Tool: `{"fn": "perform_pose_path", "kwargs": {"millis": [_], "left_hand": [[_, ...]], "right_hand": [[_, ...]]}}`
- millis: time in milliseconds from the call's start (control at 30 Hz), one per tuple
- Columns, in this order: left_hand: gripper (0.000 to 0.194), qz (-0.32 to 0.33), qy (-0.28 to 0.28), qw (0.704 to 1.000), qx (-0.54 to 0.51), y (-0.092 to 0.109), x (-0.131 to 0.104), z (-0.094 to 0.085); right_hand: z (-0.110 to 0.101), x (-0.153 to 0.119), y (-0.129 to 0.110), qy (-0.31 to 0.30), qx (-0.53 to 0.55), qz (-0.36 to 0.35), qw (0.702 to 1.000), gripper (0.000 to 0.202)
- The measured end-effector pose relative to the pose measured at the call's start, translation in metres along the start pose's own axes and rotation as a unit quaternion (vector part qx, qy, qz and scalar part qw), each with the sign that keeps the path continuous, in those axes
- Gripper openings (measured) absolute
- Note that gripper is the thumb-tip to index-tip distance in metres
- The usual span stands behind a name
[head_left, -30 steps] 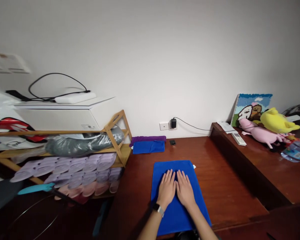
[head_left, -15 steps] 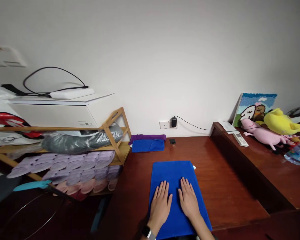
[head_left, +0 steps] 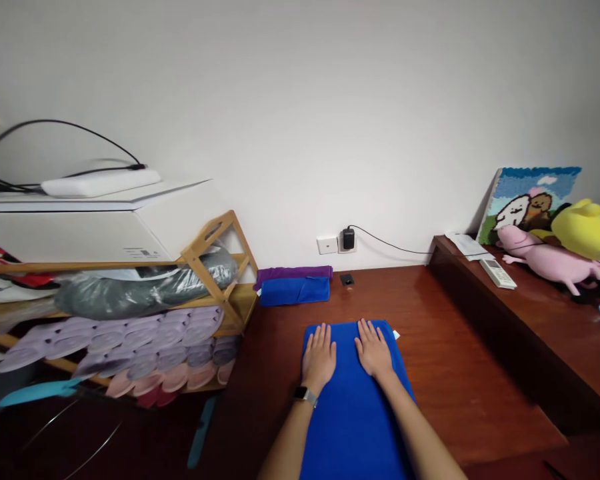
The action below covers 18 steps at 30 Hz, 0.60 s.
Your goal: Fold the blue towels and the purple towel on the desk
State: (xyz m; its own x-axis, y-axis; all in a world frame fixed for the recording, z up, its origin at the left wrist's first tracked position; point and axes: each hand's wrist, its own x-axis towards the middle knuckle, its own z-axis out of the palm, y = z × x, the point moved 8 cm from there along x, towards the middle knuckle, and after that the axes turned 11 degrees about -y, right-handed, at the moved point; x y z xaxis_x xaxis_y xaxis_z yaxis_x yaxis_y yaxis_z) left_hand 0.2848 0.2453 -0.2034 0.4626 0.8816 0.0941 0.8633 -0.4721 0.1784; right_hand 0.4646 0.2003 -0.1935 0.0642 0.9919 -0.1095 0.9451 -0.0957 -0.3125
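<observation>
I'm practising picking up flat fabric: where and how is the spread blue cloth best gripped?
Likely by its two far corners: come in from the outer sides, thumbs slipping beneath. The cloth lies flat on the table, so its edges offer the easiest purchase, and the left hand and right hand rest palm-down near those corners.

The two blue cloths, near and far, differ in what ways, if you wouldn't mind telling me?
The near cloth lies spread flat, while the far cloth looks folded into a narrow strip. The near cloth covers more of the desk than the far cloth. The left hand and right hand rest on the near cloth, whereas neither touches the far cloth. Both are blue.
</observation>
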Motion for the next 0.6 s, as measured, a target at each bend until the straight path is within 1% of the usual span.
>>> {"fn": "perform_pose_path", "kwargs": {"millis": [100, 167, 200, 267, 333, 400, 467, 533, 600], "left_hand": [[0.061, -0.03, 0.004, 1.0, 0.0, -0.034, -0.004, -0.009], [0.061, -0.041, -0.004, 0.999, -0.005, -0.047, -0.002, -0.015], [0.061, -0.045, -0.009, 0.999, -0.01, -0.051, -0.001, -0.017], [0.061, -0.049, -0.016, 0.998, -0.028, -0.054, 0.001, -0.024], [0.062, -0.047, -0.007, 0.998, -0.049, -0.058, -0.006, -0.033], [0.063, -0.045, 0.021, 0.997, -0.058, -0.068, -0.027, -0.044], [0.063, -0.05, 0.055, 0.996, -0.046, -0.089, -0.063, -0.052], [0.062, -0.071, 0.08, 0.994, -0.021, -0.116, -0.106, -0.056], [0.062, -0.097, 0.093, 0.991, 0.007, -0.14, -0.145, -0.056]], "right_hand": [[-0.004, -0.001, 0.037, -0.005, -0.003, 0.059, 0.998, 0.067], [-0.01, -0.001, 0.054, -0.009, 0.001, 0.085, 0.996, 0.068], [-0.013, 0.0, 0.058, -0.012, 0.004, 0.09, 0.996, 0.068], [-0.022, -0.003, 0.059, -0.013, 0.011, 0.093, 0.996, 0.069], [-0.031, -0.015, 0.054, 0.005, 0.02, 0.084, 0.996, 0.07], [-0.038, -0.041, 0.051, 0.049, 0.03, 0.065, 0.996, 0.071], [-0.037, -0.08, 0.058, 0.099, 0.039, 0.049, 0.993, 0.072], [-0.028, -0.122, 0.08, 0.131, 0.05, 0.06, 0.988, 0.074], [-0.015, -0.16, 0.111, 0.149, 0.06, 0.095, 0.982, 0.08]]}}
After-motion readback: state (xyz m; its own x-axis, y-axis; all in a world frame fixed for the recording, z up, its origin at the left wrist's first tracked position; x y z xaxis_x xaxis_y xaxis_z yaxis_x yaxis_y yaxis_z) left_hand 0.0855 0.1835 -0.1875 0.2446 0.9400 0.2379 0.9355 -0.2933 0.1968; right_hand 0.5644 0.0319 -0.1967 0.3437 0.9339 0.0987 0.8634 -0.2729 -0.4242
